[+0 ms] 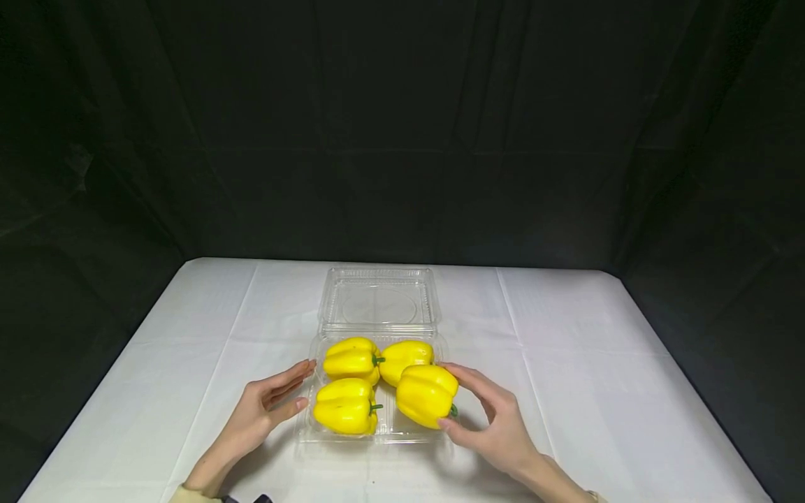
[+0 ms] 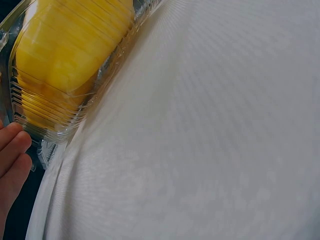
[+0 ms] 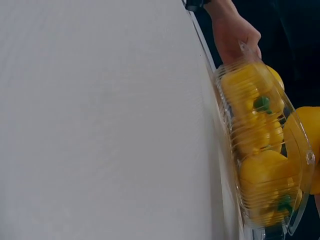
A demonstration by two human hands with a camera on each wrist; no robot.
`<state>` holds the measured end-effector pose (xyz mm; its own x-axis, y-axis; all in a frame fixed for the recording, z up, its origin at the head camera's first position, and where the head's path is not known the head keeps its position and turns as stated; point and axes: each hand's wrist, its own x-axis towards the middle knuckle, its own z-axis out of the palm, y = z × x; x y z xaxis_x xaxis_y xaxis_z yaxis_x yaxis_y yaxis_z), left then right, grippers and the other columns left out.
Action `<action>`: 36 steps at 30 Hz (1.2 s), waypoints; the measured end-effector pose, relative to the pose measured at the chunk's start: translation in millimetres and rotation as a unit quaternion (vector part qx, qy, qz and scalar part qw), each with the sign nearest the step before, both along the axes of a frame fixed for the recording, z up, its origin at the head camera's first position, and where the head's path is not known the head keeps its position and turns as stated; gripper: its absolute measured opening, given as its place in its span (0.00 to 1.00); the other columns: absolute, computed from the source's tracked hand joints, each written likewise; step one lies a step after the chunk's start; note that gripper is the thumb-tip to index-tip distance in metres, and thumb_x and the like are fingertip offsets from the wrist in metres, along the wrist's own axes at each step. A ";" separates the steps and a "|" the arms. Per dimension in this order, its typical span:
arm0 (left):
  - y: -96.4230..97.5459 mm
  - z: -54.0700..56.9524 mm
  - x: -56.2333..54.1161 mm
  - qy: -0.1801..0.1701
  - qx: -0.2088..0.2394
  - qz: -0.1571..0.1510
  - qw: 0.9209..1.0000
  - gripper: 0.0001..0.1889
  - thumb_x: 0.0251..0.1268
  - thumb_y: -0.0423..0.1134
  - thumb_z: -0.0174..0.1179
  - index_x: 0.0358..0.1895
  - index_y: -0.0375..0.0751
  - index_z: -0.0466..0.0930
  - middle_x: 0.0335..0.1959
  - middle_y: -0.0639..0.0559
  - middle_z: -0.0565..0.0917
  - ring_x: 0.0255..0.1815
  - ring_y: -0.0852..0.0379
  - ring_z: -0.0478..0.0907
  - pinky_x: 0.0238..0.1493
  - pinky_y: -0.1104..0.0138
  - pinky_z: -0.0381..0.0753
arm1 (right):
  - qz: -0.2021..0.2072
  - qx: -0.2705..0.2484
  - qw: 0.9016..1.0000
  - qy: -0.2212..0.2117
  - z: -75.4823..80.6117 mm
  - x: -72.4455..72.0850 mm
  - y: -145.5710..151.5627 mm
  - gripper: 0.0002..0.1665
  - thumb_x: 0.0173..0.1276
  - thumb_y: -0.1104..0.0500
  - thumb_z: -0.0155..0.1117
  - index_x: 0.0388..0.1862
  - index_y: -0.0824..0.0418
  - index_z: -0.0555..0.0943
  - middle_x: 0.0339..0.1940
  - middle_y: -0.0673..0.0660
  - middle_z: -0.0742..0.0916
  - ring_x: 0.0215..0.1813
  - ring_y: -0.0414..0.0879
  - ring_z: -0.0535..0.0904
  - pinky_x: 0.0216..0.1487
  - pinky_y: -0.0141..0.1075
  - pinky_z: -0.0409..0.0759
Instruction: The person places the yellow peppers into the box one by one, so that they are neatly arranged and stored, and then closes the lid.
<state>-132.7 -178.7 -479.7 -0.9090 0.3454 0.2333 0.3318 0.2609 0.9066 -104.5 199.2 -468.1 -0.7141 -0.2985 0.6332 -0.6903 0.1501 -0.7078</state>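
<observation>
A yellow bell pepper (image 1: 426, 397) with a green stem is held by my right hand (image 1: 497, 419), thumb below and fingers on its far side. In the right wrist view this pepper (image 3: 311, 127) sits above the rim of a clear plastic clamshell box (image 3: 306, 167). Three more yellow peppers lie in the box: one at back left (image 1: 351, 359), one at front left (image 1: 346, 406), one at back right (image 1: 404, 358). My left hand (image 1: 260, 412) stands at the box's left side, fingers extended and thumb apart; its fingertips (image 2: 22, 142) are close against the box edge.
The box's clear lid (image 1: 377, 307) is folded back flat behind it. A white cloth (image 1: 585, 391) covers the table. Black curtains (image 1: 402, 140) stand behind and on both sides.
</observation>
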 end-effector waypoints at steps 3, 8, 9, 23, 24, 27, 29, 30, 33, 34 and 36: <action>0.0 0.4 0.0 -0.001 -0.002 0.001 1.000 0.30 0.66 0.36 0.65 0.70 0.33 0.69 0.68 0.42 0.76 0.67 0.56 0.75 0.63 0.78 0.71 | 0.011 0.000 1.000 0.000 -1.6 -1.0 -2.1 0.44 0.49 0.74 0.77 0.67 0.72 0.72 0.63 0.67 0.81 0.66 0.49 0.77 0.71 0.32 0.72; 0.0 0.6 0.0 -0.003 -0.005 0.003 1.000 0.30 0.66 0.36 0.65 0.70 0.34 0.70 0.68 0.43 0.76 0.67 0.56 0.75 0.64 0.78 0.71 | 0.028 0.005 1.000 0.001 -4.8 -2.9 -5.4 0.44 0.48 0.74 0.77 0.67 0.71 0.72 0.63 0.67 0.81 0.66 0.48 0.77 0.70 0.32 0.73; 0.0 0.5 0.0 -0.004 -0.005 0.004 1.000 0.30 0.66 0.36 0.65 0.70 0.34 0.70 0.68 0.43 0.76 0.67 0.55 0.75 0.64 0.78 0.71 | 0.032 0.006 0.999 0.002 -5.6 -3.5 -6.0 0.44 0.48 0.74 0.77 0.66 0.71 0.72 0.63 0.67 0.81 0.66 0.49 0.78 0.70 0.32 0.73; 0.9 -0.2 -0.1 -0.004 -0.008 0.007 1.000 0.30 0.66 0.36 0.65 0.70 0.34 0.70 0.68 0.44 0.76 0.67 0.53 0.75 0.64 0.79 0.71 | 0.047 0.020 0.998 -0.033 -12.0 -7.1 -6.9 0.43 0.51 0.75 0.76 0.68 0.70 0.71 0.64 0.67 0.80 0.67 0.47 0.76 0.71 0.32 0.72; 0.9 -0.1 -0.1 -0.004 -0.008 0.007 1.000 0.30 0.66 0.36 0.65 0.70 0.34 0.70 0.68 0.44 0.76 0.67 0.53 0.75 0.64 0.79 0.71 | 0.048 0.022 0.998 -0.036 -11.1 -7.0 -7.0 0.43 0.51 0.74 0.76 0.68 0.70 0.71 0.65 0.66 0.80 0.68 0.47 0.76 0.71 0.32 0.72; 1.0 -0.3 -0.2 -0.003 -0.007 0.006 1.000 0.30 0.66 0.36 0.65 0.70 0.34 0.70 0.68 0.43 0.76 0.67 0.55 0.75 0.64 0.79 0.71 | 0.050 0.027 0.997 -0.047 -8.5 -6.6 -7.2 0.42 0.53 0.73 0.76 0.68 0.68 0.71 0.65 0.65 0.80 0.68 0.47 0.75 0.72 0.32 0.71; 1.0 -0.5 -0.2 -0.003 -0.006 0.006 1.000 0.30 0.66 0.36 0.65 0.70 0.34 0.70 0.68 0.43 0.76 0.67 0.56 0.75 0.64 0.79 0.71 | 0.052 0.030 0.997 -0.051 -7.6 -6.8 -7.1 0.42 0.54 0.72 0.76 0.69 0.68 0.71 0.65 0.64 0.80 0.68 0.47 0.75 0.72 0.33 0.70; 1.0 -0.6 -0.2 -0.004 -0.006 0.007 1.000 0.30 0.66 0.36 0.65 0.70 0.34 0.70 0.68 0.43 0.76 0.67 0.56 0.75 0.64 0.78 0.71 | 0.053 0.032 0.997 -0.053 -7.5 -7.1 -6.8 0.42 0.54 0.72 0.76 0.69 0.67 0.71 0.65 0.64 0.80 0.68 0.47 0.75 0.72 0.33 0.70; 0.9 -0.7 0.1 -0.006 -0.008 0.008 1.000 0.30 0.66 0.36 0.65 0.70 0.35 0.70 0.68 0.44 0.76 0.67 0.54 0.75 0.64 0.78 0.71 | 0.054 0.037 0.996 -0.054 -8.2 -8.3 -5.7 0.41 0.55 0.70 0.76 0.69 0.66 0.72 0.65 0.62 0.80 0.68 0.47 0.75 0.73 0.32 0.70; 0.8 -0.6 0.1 -0.007 -0.008 0.008 1.000 0.30 0.66 0.36 0.65 0.70 0.34 0.70 0.68 0.44 0.76 0.67 0.54 0.75 0.64 0.78 0.71 | 0.055 0.040 0.996 -0.056 -8.4 -8.5 -5.5 0.41 0.56 0.70 0.76 0.69 0.65 0.72 0.66 0.61 0.81 0.68 0.47 0.75 0.73 0.32 0.69; 0.8 -0.5 0.1 -0.006 -0.008 0.008 1.000 0.30 0.66 0.36 0.65 0.70 0.34 0.70 0.68 0.44 0.76 0.67 0.54 0.75 0.64 0.78 0.71 | 0.055 0.045 0.996 -0.052 -8.1 -9.1 -5.1 0.40 0.56 0.69 0.76 0.69 0.65 0.72 0.66 0.61 0.81 0.69 0.48 0.75 0.73 0.32 0.69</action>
